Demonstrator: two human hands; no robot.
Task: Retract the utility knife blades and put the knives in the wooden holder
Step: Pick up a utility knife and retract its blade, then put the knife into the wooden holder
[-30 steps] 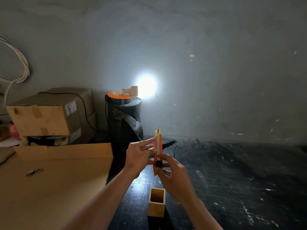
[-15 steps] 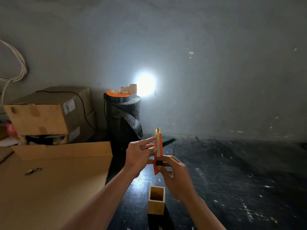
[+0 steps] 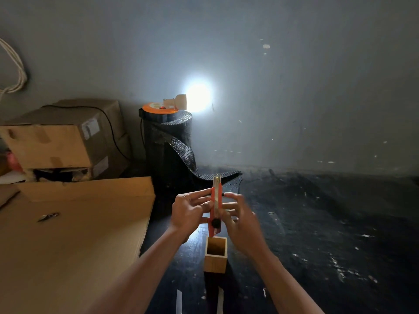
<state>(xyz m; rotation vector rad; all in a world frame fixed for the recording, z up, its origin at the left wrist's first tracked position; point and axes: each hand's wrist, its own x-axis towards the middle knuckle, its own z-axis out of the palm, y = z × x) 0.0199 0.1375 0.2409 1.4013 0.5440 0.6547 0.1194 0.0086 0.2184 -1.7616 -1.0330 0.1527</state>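
An orange utility knife [image 3: 216, 205] stands upright in the air, its metal tip pointing up and its black slider knob near the lower end. My left hand [image 3: 189, 213] pinches the knife's body from the left. My right hand [image 3: 241, 219] is blurred on the knife's right side, fingers partly spread, touching it. Directly below the knife's lower end stands a square wooden holder [image 3: 215, 254] on the dark table, its top open and nothing visible inside.
A large flat cardboard sheet [image 3: 68, 234] lies to the left with a small metal piece [image 3: 48, 216] on it. Behind stand stacked cardboard boxes [image 3: 61, 141], a black bubble-wrap roll [image 3: 169, 146] with an orange reel and a lit lamp on top.
The slider knob sits a bit lower on the knife. My right hand has moved up and loosened beside the knife. The knife's lower end is closer to the holder's opening.
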